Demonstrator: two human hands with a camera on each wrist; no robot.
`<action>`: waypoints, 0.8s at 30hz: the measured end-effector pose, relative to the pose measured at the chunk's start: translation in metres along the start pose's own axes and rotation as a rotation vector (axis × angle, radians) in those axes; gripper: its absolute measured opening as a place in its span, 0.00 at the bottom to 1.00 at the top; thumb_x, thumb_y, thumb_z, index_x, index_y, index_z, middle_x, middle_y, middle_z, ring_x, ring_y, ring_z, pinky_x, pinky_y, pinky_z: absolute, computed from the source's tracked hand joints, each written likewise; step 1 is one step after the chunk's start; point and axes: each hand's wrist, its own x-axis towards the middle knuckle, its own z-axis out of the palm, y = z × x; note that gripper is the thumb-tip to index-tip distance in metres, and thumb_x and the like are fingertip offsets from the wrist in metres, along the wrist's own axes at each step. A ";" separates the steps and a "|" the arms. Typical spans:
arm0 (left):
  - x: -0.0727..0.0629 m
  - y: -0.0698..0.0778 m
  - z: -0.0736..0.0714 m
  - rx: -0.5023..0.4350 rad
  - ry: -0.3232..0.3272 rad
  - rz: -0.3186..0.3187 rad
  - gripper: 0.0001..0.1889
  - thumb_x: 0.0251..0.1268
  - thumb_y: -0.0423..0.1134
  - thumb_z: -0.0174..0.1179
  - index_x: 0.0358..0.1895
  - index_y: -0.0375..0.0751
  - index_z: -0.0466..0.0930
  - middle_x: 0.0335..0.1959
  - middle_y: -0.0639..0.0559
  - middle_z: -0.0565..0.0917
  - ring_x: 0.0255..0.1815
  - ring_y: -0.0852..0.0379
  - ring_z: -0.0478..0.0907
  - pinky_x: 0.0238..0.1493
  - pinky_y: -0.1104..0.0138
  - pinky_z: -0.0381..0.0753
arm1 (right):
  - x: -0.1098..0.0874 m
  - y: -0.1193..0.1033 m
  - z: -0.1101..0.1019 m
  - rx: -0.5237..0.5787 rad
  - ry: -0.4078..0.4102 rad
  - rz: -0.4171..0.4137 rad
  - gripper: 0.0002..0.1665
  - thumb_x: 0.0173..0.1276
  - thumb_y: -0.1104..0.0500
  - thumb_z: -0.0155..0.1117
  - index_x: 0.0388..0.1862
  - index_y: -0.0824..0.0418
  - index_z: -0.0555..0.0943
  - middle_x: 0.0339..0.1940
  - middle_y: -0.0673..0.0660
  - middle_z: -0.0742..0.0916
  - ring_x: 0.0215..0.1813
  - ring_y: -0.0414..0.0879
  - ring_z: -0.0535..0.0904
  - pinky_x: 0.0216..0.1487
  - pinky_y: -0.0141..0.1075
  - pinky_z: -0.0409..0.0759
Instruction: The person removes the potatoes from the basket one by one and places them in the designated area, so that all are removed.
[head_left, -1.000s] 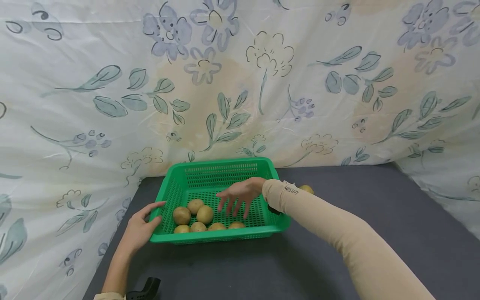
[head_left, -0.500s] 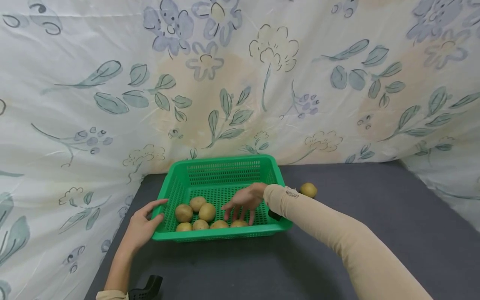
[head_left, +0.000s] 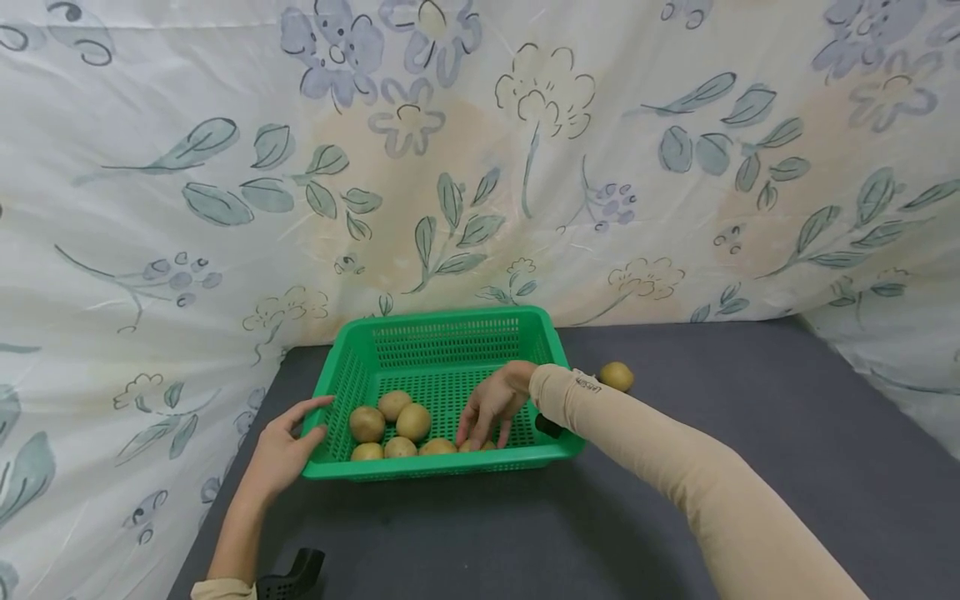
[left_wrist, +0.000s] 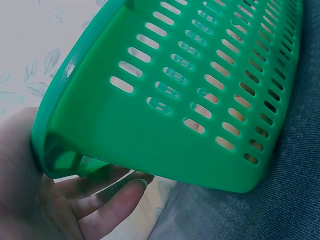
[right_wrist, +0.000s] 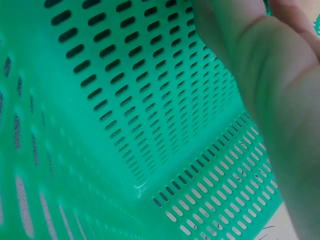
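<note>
A green perforated plastic basket [head_left: 442,467] holds several round, yellowish-brown potatoes [head_left: 413,422], grouped toward its left and near sides. On the left, my left hand [head_left: 277,454] grips the basket's end rim; in the left wrist view its fingers [left_wrist: 112,210] curl beneath the rim. My right hand [head_left: 497,404] reaches down inside, its fingertips bent around a potato [head_left: 490,447] by the near wall, which they partly cover. In the right wrist view the right hand [right_wrist: 280,65] leans over the slotted floor, and its fingertips are out of frame.
One more potato [head_left: 617,377] lies on the dark grey tabletop [head_left: 712,417], to the right of the basket and beyond the right sleeve [head_left: 660,458]. A floral cloth [head_left: 450,167] hangs behind the table and along its sides.
My right hand has dropped from hovering with spread fingers over the basket floor to grasping the potato near the front wall. The left hand keeps its grip on the rim.
</note>
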 end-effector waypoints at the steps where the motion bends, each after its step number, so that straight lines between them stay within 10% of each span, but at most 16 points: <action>1: 0.000 0.000 0.000 0.003 0.002 -0.002 0.22 0.71 0.34 0.52 0.67 0.39 0.68 0.64 0.31 0.69 0.48 0.43 0.78 0.30 0.63 0.75 | 0.000 0.000 0.000 -0.002 0.000 0.000 0.20 0.67 0.65 0.62 0.58 0.59 0.77 0.52 0.56 0.81 0.53 0.47 0.77 0.51 0.43 0.76; 24: -0.003 0.000 0.000 -0.008 -0.005 -0.024 0.22 0.72 0.34 0.51 0.68 0.40 0.67 0.63 0.31 0.70 0.34 0.54 0.78 0.26 0.63 0.74 | -0.004 -0.005 0.016 -0.088 0.108 -0.011 0.14 0.65 0.63 0.65 0.49 0.57 0.79 0.45 0.57 0.83 0.43 0.48 0.80 0.43 0.41 0.78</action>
